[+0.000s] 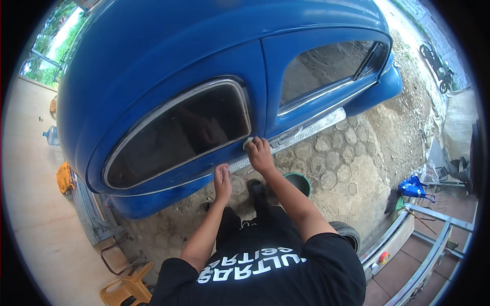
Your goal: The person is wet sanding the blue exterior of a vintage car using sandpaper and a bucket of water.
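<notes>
A blue rounded car [168,56] fills the upper part of the view. My right hand [260,154] presses a small pale pad [247,143] against the painted panel, just past the lower corner of the dark rear side window [184,130]. Its fingers are bent over the pad, whose exact kind I cannot make out. Lower and to the left, my left hand [222,181] is raised beside the car's side below that window, with its fingers stretched upward and nothing visible in them. Close to my right hand is the door handle [287,137].
A dark green bucket [298,184] stands by my right forearm, with a tire [347,234] behind it. Metal frames [439,239] and a blue bag [414,187] lie at right. At left are a yellow plastic chair [127,288] and a water bottle [51,136].
</notes>
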`<state>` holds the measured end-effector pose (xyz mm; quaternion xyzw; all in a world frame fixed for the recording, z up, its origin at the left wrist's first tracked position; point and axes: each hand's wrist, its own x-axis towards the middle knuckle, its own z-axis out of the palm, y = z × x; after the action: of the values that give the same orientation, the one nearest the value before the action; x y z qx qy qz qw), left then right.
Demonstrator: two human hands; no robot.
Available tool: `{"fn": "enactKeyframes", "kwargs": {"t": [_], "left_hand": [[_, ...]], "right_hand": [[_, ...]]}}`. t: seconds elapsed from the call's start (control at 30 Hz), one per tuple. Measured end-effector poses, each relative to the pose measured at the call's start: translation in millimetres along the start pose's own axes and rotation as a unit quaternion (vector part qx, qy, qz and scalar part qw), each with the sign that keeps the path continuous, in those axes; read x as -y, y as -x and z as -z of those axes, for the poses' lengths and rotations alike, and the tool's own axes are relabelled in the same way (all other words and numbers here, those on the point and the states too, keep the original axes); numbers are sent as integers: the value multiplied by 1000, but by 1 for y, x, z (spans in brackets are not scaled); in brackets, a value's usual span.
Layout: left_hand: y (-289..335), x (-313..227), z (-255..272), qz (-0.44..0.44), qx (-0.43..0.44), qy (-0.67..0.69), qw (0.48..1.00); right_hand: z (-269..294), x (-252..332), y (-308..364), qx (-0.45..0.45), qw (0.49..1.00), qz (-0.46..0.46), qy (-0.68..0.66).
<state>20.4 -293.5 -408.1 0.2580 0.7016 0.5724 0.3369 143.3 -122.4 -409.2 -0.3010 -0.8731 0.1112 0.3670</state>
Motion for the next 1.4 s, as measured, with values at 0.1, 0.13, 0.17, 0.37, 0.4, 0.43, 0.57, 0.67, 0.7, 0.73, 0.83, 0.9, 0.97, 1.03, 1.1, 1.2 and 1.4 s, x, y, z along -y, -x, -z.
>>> {"fn": "enactKeyframes", "kwargs": {"t": [0.1, 0.13, 0.17, 0.37, 0.4, 0.43, 0.57, 0.67, 0.7, 0.73, 0.83, 0.9, 0.97, 1.03, 1.1, 1.2, 1.4], "left_hand": [[-2, -1, 9, 5, -4, 9, 1000], [-2, -1, 13, 7, -7, 14, 1000], [-1, 0, 17, 10, -9, 20, 1000], [3, 28, 43, 19, -51, 26, 998], [3, 32, 40, 14, -48, 36, 998], [4, 31, 38, 15, -52, 39, 998], [13, 28, 32, 12, -63, 53, 996], [16, 23, 33, 20, -69, 65, 995], [18, 22, 37, 30, -73, 82, 993], [19, 25, 44, 30, -79, 80, 993], [20, 28, 63, -2, -101, 75, 992], [24, 27, 73, 17, -111, 51, 992], [28, 26, 81, 43, -119, 30, 991], [24, 17, 68, 45, -111, 31, 992], [24, 14, 60, 50, -107, 27, 993], [22, 19, 53, 65, -90, 44, 993], [16, 15, 30, 24, -27, 52, 998]], "right_hand": [[6, -2, 11, 64, 997, -43, -3], [8, 2, 8, 24, 997, -67, -7], [8, -3, -2, -38, 998, -48, 4], [25, 24, -73, -212, 971, -107, -8], [16, 21, -65, -231, 966, -111, -14], [5, 21, -59, -251, 961, -112, -24], [-44, 62, 4, -56, 986, -145, -59], [-51, 57, 27, 106, 993, -10, -47], [-49, 53, 32, 184, 979, 88, -26], [-46, 45, 30, 109, 993, 32, -37], [-31, 17, 11, -95, 982, -157, 49], [-29, 9, -9, -155, 959, -233, 50], [-32, 19, -14, -216, 926, -306, 53], [-46, 41, -12, -226, 916, -332, -12], [-51, 61, 9, -97, 971, -217, -7], [-34, 77, 19, 115, 974, -186, -59], [-6, 37, -4, -110, 951, -287, -37]]}}
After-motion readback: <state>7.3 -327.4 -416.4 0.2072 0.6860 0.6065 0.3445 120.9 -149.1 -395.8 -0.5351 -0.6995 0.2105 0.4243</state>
